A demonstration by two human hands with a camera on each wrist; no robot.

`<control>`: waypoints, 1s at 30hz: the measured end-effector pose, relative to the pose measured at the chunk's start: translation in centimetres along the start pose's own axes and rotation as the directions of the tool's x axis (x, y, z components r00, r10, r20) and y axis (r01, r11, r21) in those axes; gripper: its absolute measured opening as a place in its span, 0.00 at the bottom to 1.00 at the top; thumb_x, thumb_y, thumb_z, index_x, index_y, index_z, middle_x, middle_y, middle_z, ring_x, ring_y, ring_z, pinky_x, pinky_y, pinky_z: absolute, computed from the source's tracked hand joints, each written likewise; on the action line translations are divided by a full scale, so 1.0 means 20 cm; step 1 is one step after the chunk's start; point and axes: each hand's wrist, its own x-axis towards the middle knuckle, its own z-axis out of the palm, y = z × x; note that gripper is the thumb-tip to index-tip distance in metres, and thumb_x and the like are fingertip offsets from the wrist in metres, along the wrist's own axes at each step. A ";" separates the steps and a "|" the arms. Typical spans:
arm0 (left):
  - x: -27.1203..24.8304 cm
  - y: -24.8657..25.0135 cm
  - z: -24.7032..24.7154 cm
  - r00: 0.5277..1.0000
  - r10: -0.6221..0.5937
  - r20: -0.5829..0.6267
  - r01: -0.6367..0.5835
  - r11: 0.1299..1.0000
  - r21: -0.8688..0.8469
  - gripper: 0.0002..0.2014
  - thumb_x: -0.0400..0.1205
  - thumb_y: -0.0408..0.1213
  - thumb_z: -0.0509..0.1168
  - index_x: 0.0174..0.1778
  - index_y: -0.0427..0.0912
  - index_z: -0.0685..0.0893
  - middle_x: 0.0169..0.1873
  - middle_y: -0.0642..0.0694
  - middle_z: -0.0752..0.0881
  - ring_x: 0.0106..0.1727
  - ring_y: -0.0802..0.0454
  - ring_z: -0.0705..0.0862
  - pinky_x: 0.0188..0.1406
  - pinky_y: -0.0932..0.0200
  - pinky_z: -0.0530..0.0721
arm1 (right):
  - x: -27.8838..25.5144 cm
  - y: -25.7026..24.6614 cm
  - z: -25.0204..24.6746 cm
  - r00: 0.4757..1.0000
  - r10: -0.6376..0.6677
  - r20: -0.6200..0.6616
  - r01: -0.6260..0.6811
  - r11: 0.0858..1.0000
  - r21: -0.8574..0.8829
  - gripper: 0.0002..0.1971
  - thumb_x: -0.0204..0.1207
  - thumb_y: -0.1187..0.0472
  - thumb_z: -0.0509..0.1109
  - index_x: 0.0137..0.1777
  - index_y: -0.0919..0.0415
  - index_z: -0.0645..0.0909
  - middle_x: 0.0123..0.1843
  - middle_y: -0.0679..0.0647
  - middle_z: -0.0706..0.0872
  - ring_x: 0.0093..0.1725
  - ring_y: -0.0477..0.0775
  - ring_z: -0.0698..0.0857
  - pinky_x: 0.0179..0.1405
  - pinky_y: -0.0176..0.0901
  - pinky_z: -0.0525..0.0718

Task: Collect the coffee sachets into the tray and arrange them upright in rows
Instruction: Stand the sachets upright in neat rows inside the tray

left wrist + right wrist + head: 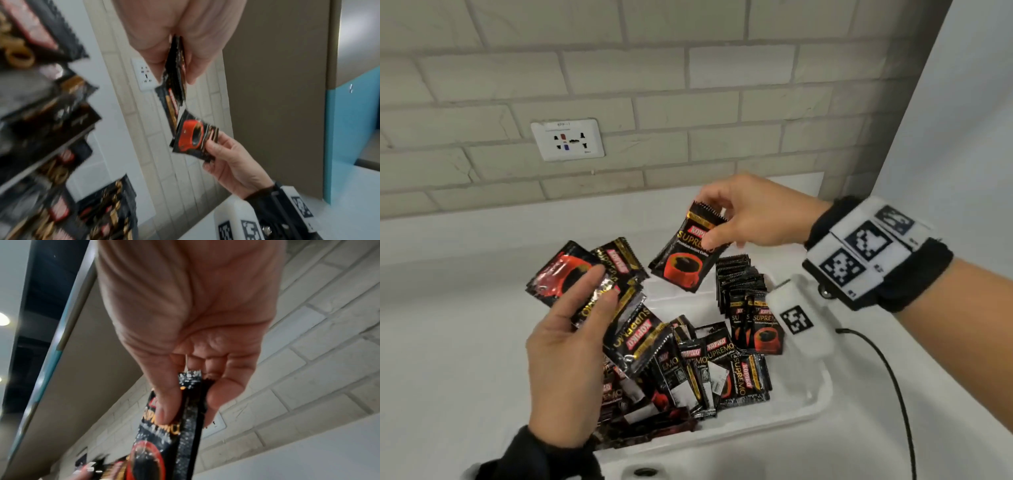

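My left hand (585, 298) holds a fanned bunch of black and red coffee sachets (599, 281) above the white tray (815, 407). In the left wrist view those sachets (174, 69) show edge-on between thumb and fingers. My right hand (726, 219) pinches one sachet (688, 260) by its top edge, hanging above the tray's far end; the right wrist view shows the same sachet (174, 431) under the thumb. A row of upright sachets (739, 287) stands at the tray's far right. A loose heap of sachets (688, 373) fills the tray's near left.
The tray sits on a white counter (448, 342) against a pale brick wall with a socket plate (567, 139). A black cable (893, 383) runs from my right wrist band across the counter. A white wall (962, 120) closes the right side.
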 end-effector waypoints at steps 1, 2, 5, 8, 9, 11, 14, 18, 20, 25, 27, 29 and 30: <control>0.03 0.01 -0.03 0.999 0.023 -0.033 -0.023 1.000 -0.011 0.12 0.70 0.36 0.69 0.48 0.52 0.89 0.44 0.52 0.92 0.44 0.56 0.90 0.44 0.60 0.89 | 0.05 0.00 -0.01 1.000 0.011 -0.015 -0.012 0.998 -0.068 0.15 0.72 0.65 0.73 0.57 0.55 0.78 0.46 0.47 0.83 0.27 0.37 0.77 0.29 0.31 0.78; 0.05 0.03 -0.05 0.997 0.040 -0.061 -0.042 0.999 -0.021 0.11 0.73 0.33 0.68 0.48 0.51 0.88 0.43 0.54 0.92 0.43 0.58 0.90 0.43 0.63 0.88 | 0.10 0.00 -0.02 1.000 0.022 -0.019 -0.025 0.987 -0.161 0.17 0.73 0.64 0.73 0.61 0.57 0.77 0.49 0.48 0.82 0.30 0.37 0.78 0.28 0.30 0.77; 0.07 0.05 -0.10 0.992 0.064 -0.109 -0.070 0.996 -0.052 0.13 0.78 0.27 0.65 0.49 0.49 0.86 0.40 0.57 0.91 0.41 0.61 0.89 0.43 0.66 0.87 | 0.24 0.01 0.04 0.995 0.063 0.074 -0.022 0.892 -0.452 0.21 0.74 0.62 0.72 0.66 0.59 0.75 0.58 0.52 0.80 0.55 0.51 0.81 0.43 0.36 0.71; 0.08 0.05 -0.12 0.991 0.074 -0.112 -0.077 0.997 -0.020 0.14 0.77 0.27 0.66 0.42 0.52 0.90 0.41 0.56 0.91 0.43 0.58 0.89 0.44 0.64 0.88 | 0.34 0.04 0.17 0.965 0.160 0.206 -0.005 0.801 -0.599 0.20 0.75 0.63 0.69 0.67 0.60 0.74 0.65 0.56 0.79 0.57 0.57 0.79 0.44 0.39 0.72; 0.08 0.05 -0.13 0.992 0.074 -0.104 -0.074 0.997 -0.001 0.15 0.75 0.28 0.67 0.40 0.56 0.91 0.43 0.55 0.91 0.44 0.56 0.89 0.46 0.61 0.88 | 0.36 0.04 0.20 0.954 0.192 0.230 -0.008 0.783 -0.621 0.19 0.76 0.64 0.68 0.66 0.61 0.75 0.64 0.57 0.80 0.54 0.57 0.79 0.42 0.40 0.73; 0.07 0.05 -0.14 0.994 0.053 -0.098 -0.053 0.999 0.008 0.13 0.68 0.34 0.71 0.38 0.61 0.91 0.44 0.53 0.91 0.45 0.54 0.89 0.46 0.58 0.88 | 0.41 0.06 0.26 0.934 0.242 0.265 -0.010 0.755 -0.655 0.18 0.77 0.64 0.66 0.67 0.63 0.74 0.65 0.59 0.80 0.55 0.58 0.81 0.43 0.40 0.75; 0.07 0.06 -0.16 0.996 0.045 -0.072 -0.047 0.999 -0.020 0.22 0.48 0.52 0.78 0.40 0.60 0.92 0.45 0.53 0.91 0.44 0.55 0.90 0.40 0.60 0.89 | 0.47 0.09 0.35 0.916 0.276 0.292 0.012 0.707 -0.707 0.17 0.79 0.65 0.62 0.67 0.65 0.75 0.65 0.59 0.81 0.54 0.60 0.82 0.46 0.43 0.76; 0.09 0.04 -0.18 0.997 0.011 -0.075 -0.015 0.999 -0.051 0.25 0.44 0.51 0.78 0.39 0.59 0.92 0.45 0.52 0.91 0.41 0.56 0.90 0.34 0.63 0.87 | 0.54 0.12 0.42 0.869 0.367 0.332 0.009 0.660 -0.751 0.20 0.80 0.63 0.63 0.71 0.66 0.72 0.69 0.60 0.78 0.66 0.60 0.79 0.58 0.44 0.75; 0.10 0.03 -0.17 0.997 0.001 -0.083 -0.005 0.999 -0.047 0.24 0.45 0.50 0.77 0.39 0.58 0.92 0.44 0.51 0.92 0.40 0.56 0.90 0.32 0.64 0.87 | 0.56 0.13 0.43 0.853 0.384 0.352 0.021 0.650 -0.760 0.20 0.77 0.62 0.67 0.69 0.65 0.74 0.66 0.59 0.80 0.60 0.60 0.82 0.52 0.43 0.76; 0.11 0.00 -0.16 0.994 -0.046 -0.100 0.043 0.999 -0.030 0.14 0.58 0.41 0.75 0.39 0.59 0.92 0.50 0.47 0.90 0.44 0.51 0.90 0.34 0.62 0.88 | 0.55 0.18 0.43 0.878 0.330 0.347 0.068 0.630 -0.773 0.17 0.73 0.65 0.69 0.62 0.66 0.79 0.58 0.60 0.85 0.40 0.57 0.79 0.32 0.40 0.74; 0.11 0.00 -0.14 0.997 -0.056 -0.046 0.053 0.997 -0.048 0.26 0.45 0.52 0.83 0.41 0.58 0.92 0.47 0.48 0.91 0.44 0.50 0.91 0.34 0.61 0.88 | 0.55 0.18 0.42 0.888 0.313 0.338 0.072 0.631 -0.773 0.17 0.74 0.65 0.69 0.62 0.66 0.78 0.58 0.60 0.84 0.41 0.56 0.79 0.30 0.39 0.72; 0.11 0.00 -0.13 0.997 -0.070 -0.017 0.069 0.996 -0.060 0.40 0.31 0.60 0.82 0.43 0.56 0.92 0.45 0.49 0.92 0.42 0.52 0.91 0.32 0.63 0.87 | 0.54 0.19 0.41 0.898 0.293 0.329 0.069 0.645 -0.761 0.15 0.76 0.66 0.66 0.63 0.67 0.78 0.60 0.61 0.84 0.41 0.55 0.77 0.25 0.37 0.69; 0.11 -0.01 -0.12 0.997 -0.076 -0.011 0.076 0.995 -0.064 0.41 0.29 0.61 0.82 0.43 0.55 0.92 0.45 0.49 0.92 0.41 0.52 0.91 0.32 0.63 0.87 | 0.54 0.19 0.40 0.898 0.293 0.327 0.060 0.656 -0.752 0.15 0.77 0.66 0.65 0.63 0.67 0.77 0.61 0.61 0.83 0.42 0.55 0.76 0.26 0.37 0.69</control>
